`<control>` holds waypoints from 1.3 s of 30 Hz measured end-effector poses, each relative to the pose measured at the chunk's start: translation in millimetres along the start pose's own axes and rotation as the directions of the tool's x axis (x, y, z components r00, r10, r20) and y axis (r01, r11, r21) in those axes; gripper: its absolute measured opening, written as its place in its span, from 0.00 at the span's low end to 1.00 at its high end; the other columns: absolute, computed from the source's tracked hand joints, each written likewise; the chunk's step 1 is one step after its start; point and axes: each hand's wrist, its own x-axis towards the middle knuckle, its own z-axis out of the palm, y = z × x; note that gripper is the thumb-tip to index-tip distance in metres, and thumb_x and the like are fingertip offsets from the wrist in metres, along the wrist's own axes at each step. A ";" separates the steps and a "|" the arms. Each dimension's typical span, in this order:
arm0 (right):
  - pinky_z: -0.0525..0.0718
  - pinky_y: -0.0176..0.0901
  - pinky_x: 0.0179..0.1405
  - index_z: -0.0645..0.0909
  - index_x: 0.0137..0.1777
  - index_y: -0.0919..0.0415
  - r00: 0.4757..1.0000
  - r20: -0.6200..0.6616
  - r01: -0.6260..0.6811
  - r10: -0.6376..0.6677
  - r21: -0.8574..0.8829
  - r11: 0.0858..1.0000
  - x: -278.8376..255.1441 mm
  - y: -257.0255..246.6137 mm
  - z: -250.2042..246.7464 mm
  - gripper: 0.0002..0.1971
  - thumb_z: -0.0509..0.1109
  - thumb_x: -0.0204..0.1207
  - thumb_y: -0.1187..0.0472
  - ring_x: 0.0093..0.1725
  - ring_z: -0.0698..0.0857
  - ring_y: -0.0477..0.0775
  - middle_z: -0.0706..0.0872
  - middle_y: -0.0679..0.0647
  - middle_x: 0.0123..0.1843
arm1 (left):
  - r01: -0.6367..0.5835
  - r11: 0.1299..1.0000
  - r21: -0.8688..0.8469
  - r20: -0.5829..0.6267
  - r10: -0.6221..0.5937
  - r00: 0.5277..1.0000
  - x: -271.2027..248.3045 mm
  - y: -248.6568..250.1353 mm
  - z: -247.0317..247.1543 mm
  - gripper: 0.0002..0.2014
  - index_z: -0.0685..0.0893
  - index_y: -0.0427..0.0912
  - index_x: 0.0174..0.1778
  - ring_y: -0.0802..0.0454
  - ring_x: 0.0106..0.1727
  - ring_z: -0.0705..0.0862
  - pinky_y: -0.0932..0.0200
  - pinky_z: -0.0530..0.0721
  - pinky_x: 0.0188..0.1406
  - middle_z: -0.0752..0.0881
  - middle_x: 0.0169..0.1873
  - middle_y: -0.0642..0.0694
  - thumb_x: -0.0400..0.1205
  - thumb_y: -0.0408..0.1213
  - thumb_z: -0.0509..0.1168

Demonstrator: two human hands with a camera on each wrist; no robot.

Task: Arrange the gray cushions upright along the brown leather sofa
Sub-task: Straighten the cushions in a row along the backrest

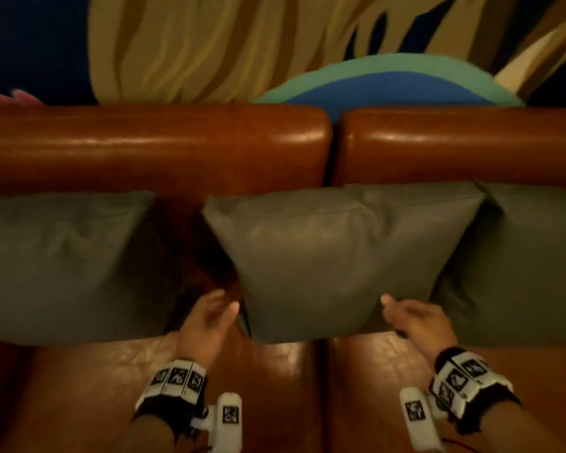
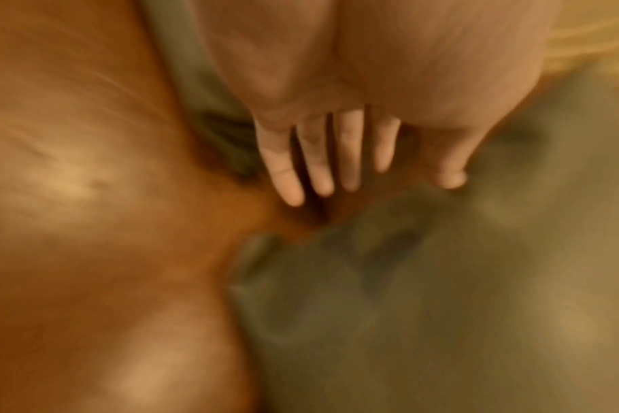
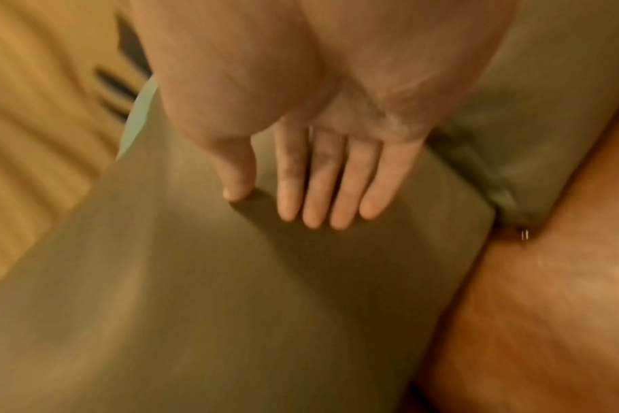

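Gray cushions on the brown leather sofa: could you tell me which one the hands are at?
The middle gray cushion: left hand and right hand flank its lower corners. The left gray cushion and right gray cushion stand untouched.

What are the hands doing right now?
Left hand: open, holding nothing, beside the middle cushion.
Right hand: open, straight fingers on that cushion.

glossy leather sofa point(image 1: 151, 142), matt smooth cushions point(image 1: 334, 256)

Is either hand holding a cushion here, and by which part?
Nothing is gripped. The right hand lies with straight fingers on the middle cushion near its lower right corner. The left hand is open beside its lower left corner; contact cannot be told.
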 end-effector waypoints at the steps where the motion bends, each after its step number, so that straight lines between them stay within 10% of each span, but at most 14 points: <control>1: 0.81 0.44 0.43 0.88 0.31 0.60 0.993 -0.118 0.014 -0.013 0.001 1.000 8.8 -5.6 -21.4 0.19 0.78 0.69 0.43 0.39 0.86 0.55 0.90 0.53 0.32 | -0.034 0.998 -0.061 -0.033 0.032 0.999 1.5 18.6 13.6 0.22 0.77 0.44 0.71 0.46 0.60 0.83 0.53 0.80 0.60 0.81 0.58 0.46 0.80 0.38 0.70; 4: 0.78 0.44 0.56 0.82 0.52 0.58 0.957 -0.290 0.037 -0.008 0.092 0.995 38.4 -22.0 -63.5 0.23 0.80 0.65 0.43 0.49 0.85 0.55 0.89 0.55 0.50 | -0.106 0.956 -0.272 -0.057 0.094 0.994 10.3 60.5 39.5 0.35 0.70 0.46 0.78 0.45 0.66 0.82 0.45 0.81 0.66 0.82 0.67 0.45 0.76 0.48 0.74; 7: 0.81 0.50 0.64 0.72 0.72 0.51 0.993 -0.122 0.024 0.009 0.261 0.965 65.4 -28.5 -72.7 0.49 0.81 0.52 0.30 0.60 0.85 0.52 0.85 0.51 0.65 | -0.048 0.882 -0.469 -0.043 0.031 0.999 14.3 85.3 51.8 0.36 0.71 0.53 0.78 0.45 0.63 0.85 0.43 0.86 0.56 0.84 0.66 0.48 0.73 0.51 0.74; 9: 0.83 0.48 0.51 0.67 0.78 0.44 0.999 0.034 0.010 -0.025 0.390 0.921 70.3 -33.2 -66.8 0.49 0.81 0.56 0.34 0.59 0.85 0.47 0.83 0.47 0.69 | -0.024 0.854 -0.519 -0.044 0.002 0.999 13.9 91.2 56.1 0.31 0.72 0.56 0.77 0.46 0.59 0.87 0.46 0.88 0.46 0.86 0.63 0.49 0.77 0.48 0.73; 11: 0.81 0.44 0.46 0.68 0.79 0.41 0.992 0.099 0.018 -0.075 0.483 0.875 66.0 -40.4 -59.9 0.41 0.80 0.65 0.43 0.58 0.85 0.46 0.84 0.46 0.69 | -0.019 0.841 -0.540 -0.049 -0.009 0.999 15.0 89.2 56.4 0.29 0.78 0.55 0.73 0.41 0.61 0.88 0.40 0.89 0.51 0.88 0.64 0.46 0.75 0.49 0.74; 16: 0.81 0.54 0.67 0.72 0.74 0.36 0.981 0.014 0.155 -0.192 0.531 0.833 44.0 -23.5 -54.8 0.51 0.85 0.46 0.32 0.68 0.84 0.47 0.85 0.43 0.69 | -0.156 0.842 -0.516 -0.163 0.083 0.983 7.1 69.4 43.8 0.30 0.85 0.60 0.60 0.44 0.66 0.86 0.35 0.81 0.70 0.88 0.65 0.48 0.62 0.58 0.81; 24: 0.77 0.63 0.74 0.69 0.71 0.26 0.985 -0.016 0.156 -0.169 0.484 0.861 48.8 -30.0 -43.0 0.50 0.82 0.42 0.27 0.70 0.82 0.49 0.83 0.39 0.70 | -0.126 0.880 -0.458 -0.081 0.100 0.992 7.0 64.2 39.6 0.24 0.81 0.74 0.54 0.48 0.70 0.83 0.36 0.79 0.72 0.85 0.66 0.57 0.62 0.62 0.78; 30: 0.78 0.63 0.73 0.70 0.68 0.21 0.992 -0.024 0.118 -0.121 0.476 0.872 49.6 -33.1 -37.9 0.48 0.82 0.43 0.27 0.70 0.82 0.49 0.84 0.36 0.69 | -0.103 0.891 -0.441 -0.117 0.056 0.992 17.5 73.2 38.3 0.47 0.77 0.63 0.71 0.46 0.68 0.84 0.34 0.81 0.68 0.85 0.68 0.55 0.54 0.68 0.79; 39: 0.78 0.63 0.73 0.67 0.75 0.29 0.994 -0.068 0.110 -0.088 0.494 0.862 50.4 -25.3 -29.2 0.56 0.82 0.41 0.26 0.70 0.81 0.52 0.82 0.40 0.72 | -0.092 0.926 -0.365 -0.070 0.071 0.995 22.9 70.9 35.2 0.46 0.69 0.63 0.78 0.47 0.71 0.80 0.36 0.79 0.72 0.80 0.72 0.56 0.62 0.65 0.75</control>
